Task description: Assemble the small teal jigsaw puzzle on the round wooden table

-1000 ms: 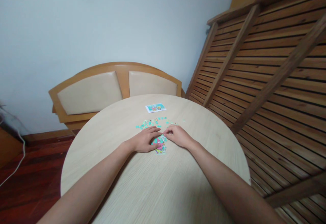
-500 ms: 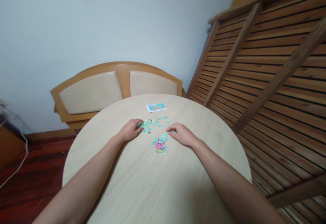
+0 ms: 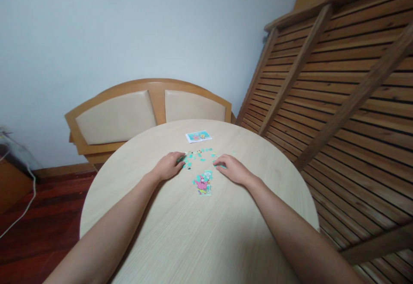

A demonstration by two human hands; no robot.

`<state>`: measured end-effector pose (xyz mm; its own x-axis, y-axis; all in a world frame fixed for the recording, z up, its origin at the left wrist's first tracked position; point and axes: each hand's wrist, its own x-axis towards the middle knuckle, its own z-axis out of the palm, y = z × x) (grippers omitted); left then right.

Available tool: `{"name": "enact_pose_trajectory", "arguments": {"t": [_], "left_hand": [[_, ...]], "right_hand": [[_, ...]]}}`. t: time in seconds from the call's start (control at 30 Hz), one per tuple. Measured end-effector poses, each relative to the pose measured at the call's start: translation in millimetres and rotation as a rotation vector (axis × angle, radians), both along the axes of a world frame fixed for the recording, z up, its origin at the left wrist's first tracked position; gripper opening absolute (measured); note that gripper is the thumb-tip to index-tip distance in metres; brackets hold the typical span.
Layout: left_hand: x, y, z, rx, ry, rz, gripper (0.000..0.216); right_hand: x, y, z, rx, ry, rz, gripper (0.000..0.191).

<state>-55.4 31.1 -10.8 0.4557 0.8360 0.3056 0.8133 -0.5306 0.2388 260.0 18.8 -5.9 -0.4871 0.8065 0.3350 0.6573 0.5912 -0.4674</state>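
Head view, and over at the far left a white cable hangs in a curve above the dark red wooden floor. Next along, a padded headboard stands against the wall, just beyond the round table.

Here's my left hand, low over the tabletop, fingers curved and thumb apart from them, with turquoise in the gap! Whether the tips touch a piece, I can't tell. Right beside it, loose jigsaw pieces, mostly turquoise, scatter across the middle. Beyond them lies the picture card, two cartoon figures on it. On the near side, the partly joined jigsaw lies flat, a pink starfish figure on its left, apart from both my hands.

On to my right hand: fingers bent inward, thumb close beneath, tips at the right end of the scatter; whether they pinch anything, too small to say. Past it rises a slatted wooden frame, leaning at a slant.
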Motion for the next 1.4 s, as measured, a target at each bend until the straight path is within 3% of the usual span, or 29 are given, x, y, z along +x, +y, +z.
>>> {"name": "enact_pose_trajectory", "arguments": {"t": [0.47,0.67,1.1,1.4], "left_hand": [[-20,3,6.7,-0.051,0.031,0.397,0.034],[-27,4,9.4,-0.080,0.018,0.478,0.034],[-3,-4,14.8,-0.115,0.024,0.301,0.022],[-14,0,11.7,-0.097,0.002,0.340,0.029]], "right_hand": [[12,4,-0.1,0.022,-0.047,-0.050,0.019],[13,3,1.5,0.027,-0.068,-0.054,0.020],[11,0,4.7,0.017,-0.095,-0.058,0.020],[12,0,4.0,0.024,-0.093,-0.056,0.020]]}}
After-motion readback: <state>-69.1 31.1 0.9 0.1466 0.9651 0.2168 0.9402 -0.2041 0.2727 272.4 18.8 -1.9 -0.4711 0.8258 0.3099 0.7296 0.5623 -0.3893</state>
